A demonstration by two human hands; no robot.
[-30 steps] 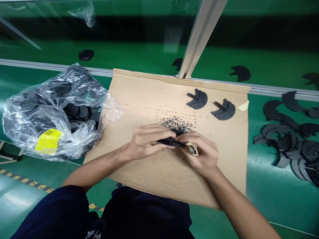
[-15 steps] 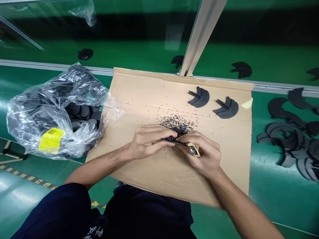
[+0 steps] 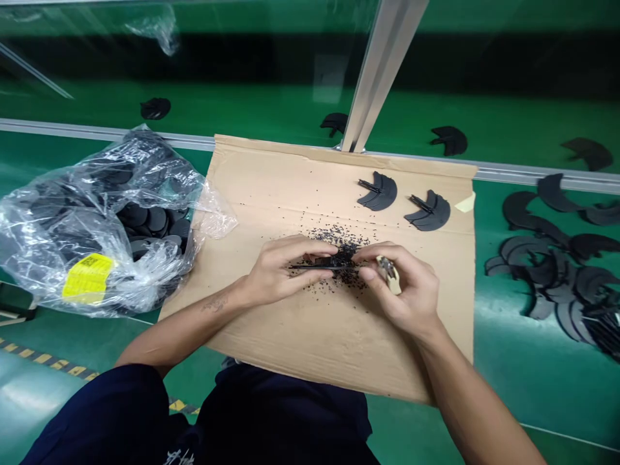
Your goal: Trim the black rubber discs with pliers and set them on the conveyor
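My left hand [image 3: 278,270] pinches a thin black plastic part [image 3: 322,263] between thumb and fingers, holding it nearly edge-on to me. In my right hand [image 3: 405,287] is a small tool [image 3: 389,274] with a cream-coloured covering and a shiny metal end; its exact kind is hidden by the fingers. My right fingertips are close to the black part's right end; whether they touch it I cannot tell. Beneath both hands, a heap of tiny black scraps [image 3: 334,234] is scattered over the cardboard sheet [image 3: 281,342].
Two curved black parts [image 3: 378,192] with stems lie on the cardboard's far right. A clear plastic bag [image 3: 39,226] of black pieces sits at left. Several curved black parts [image 3: 533,248] are piled at right. A metal frame post [image 3: 382,71] and glass stand behind.
My right hand has drawn back slightly to the right, and the tool in it has turned. My left hand has tilted the black part flatter. The camera view has shifted a little.
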